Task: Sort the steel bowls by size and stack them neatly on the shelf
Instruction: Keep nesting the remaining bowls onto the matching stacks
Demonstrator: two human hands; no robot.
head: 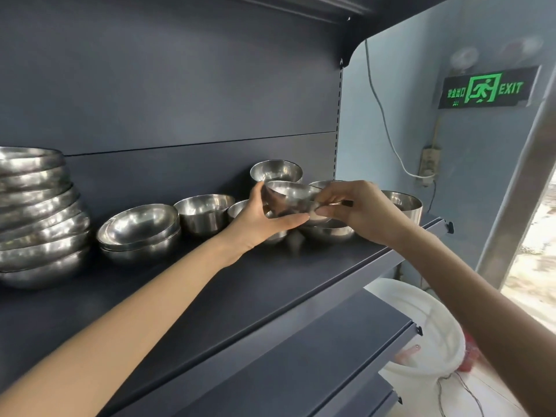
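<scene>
At centre frame, both hands partly hide the bowls behind (328, 231). Left hand (264, 219) curls round a small bowl (288, 191); right hand (358, 212) pinches its rim.

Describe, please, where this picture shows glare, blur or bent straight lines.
Head view: daylight burns out the bright window; the tall stack of large round steel bowls carries soft glare; the small round steel bowls gripped by the left hand and right hand look motion-blurred; the wide lens slightly bows lines of the dark grey metal shelf.
</scene>
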